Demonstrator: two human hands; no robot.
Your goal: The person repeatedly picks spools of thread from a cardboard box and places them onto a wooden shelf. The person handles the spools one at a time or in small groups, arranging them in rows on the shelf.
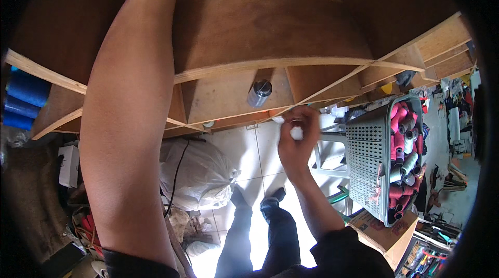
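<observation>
My left forearm (130, 111) stretches up across the wooden shelf, and its hand lies beyond the top edge of the view. My right hand (297, 140) is just below the front edge of the lower shelf, its fingers curled round. A white patch shows within the curl; whether it is a held thing or the bright floor behind, I cannot make out. In the compartment above this hand stands a small cylindrical container (259, 94), with a dark top and a clear or silvery side.
Blue thread cones (23, 98) fill a left compartment. At right, a grey perforated basket (368, 148) of pink, red and pale thread spools stands near a cardboard box (382, 228). A stuffed white plastic bag (200, 174) rests on the tiled floor by my legs, a dark cable across it.
</observation>
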